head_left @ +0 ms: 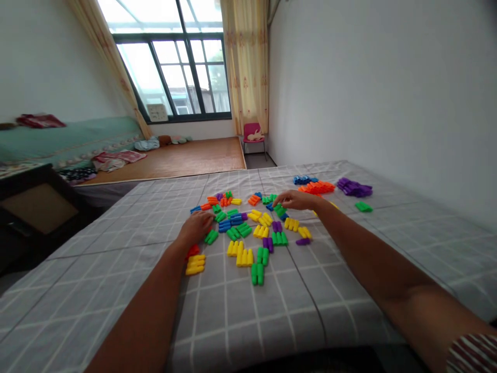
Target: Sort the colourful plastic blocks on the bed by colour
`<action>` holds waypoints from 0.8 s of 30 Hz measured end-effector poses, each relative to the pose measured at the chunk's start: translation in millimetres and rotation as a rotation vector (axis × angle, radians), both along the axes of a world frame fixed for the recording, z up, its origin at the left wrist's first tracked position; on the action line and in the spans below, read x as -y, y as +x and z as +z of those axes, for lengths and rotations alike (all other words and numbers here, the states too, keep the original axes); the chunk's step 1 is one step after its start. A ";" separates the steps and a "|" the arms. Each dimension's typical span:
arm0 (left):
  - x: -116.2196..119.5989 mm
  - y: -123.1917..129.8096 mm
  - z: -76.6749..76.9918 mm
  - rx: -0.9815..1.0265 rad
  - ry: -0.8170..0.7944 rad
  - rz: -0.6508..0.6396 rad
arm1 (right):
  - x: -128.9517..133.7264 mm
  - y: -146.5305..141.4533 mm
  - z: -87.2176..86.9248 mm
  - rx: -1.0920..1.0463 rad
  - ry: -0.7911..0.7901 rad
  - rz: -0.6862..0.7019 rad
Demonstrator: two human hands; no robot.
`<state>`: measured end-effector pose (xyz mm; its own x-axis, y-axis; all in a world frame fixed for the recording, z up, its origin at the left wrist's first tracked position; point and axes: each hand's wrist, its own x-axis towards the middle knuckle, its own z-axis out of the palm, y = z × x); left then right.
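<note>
Bullet-shaped plastic blocks in several colours lie in small groups before me on a grey checked sheet (pixel 217 305). My left hand (pixel 197 226) rests at the left side of the groups, fingers loosely bent and apart. It partly covers orange-red blocks and is near green blocks (pixel 212 237). At the right, my right hand (pixel 295 199) reaches in with its fingers closed on a green block (pixel 279 210), beside blue ones. Between the hands are yellow blocks (pixel 244 257) and blue blocks (pixel 230 223). Closer to me sit green blocks (pixel 257 273). The fingertips are small and partly hidden.
Beyond my right hand are piles of orange blocks (pixel 316 187), purple blocks (pixel 354 187) and blue blocks (pixel 305 180). One green piece (pixel 364 206) lies apart. A white wall (pixel 380 93) borders the right. Farther back are a wooden platform (pixel 194 158) and a pink chair (pixel 252 129).
</note>
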<state>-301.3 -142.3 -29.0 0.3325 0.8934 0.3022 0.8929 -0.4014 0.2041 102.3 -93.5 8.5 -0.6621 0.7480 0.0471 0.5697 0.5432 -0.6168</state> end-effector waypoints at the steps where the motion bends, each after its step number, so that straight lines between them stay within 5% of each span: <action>1: 0.0 0.4 0.1 -0.006 -0.004 0.000 | 1.1 5.6 -3.1 -0.024 0.015 -0.003; 8: 1.2 3.1 1.9 -0.034 -0.008 0.014 | 7.3 -0.3 -14.3 -0.122 0.267 -0.369; 17: -1.3 1.4 1.1 -0.048 -0.012 -0.004 | 25.3 -23.1 -16.7 0.284 0.279 -0.215; 24: -9.9 -7.3 -2.5 -0.060 -0.009 -0.001 | 28.6 1.0 12.5 -0.015 0.392 -0.239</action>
<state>-308.6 -132.4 -31.6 0.3504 0.8956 0.2739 0.9033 -0.4005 0.1538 103.2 -122.1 21.0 -0.4701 0.8037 0.3649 0.7001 0.5913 -0.4003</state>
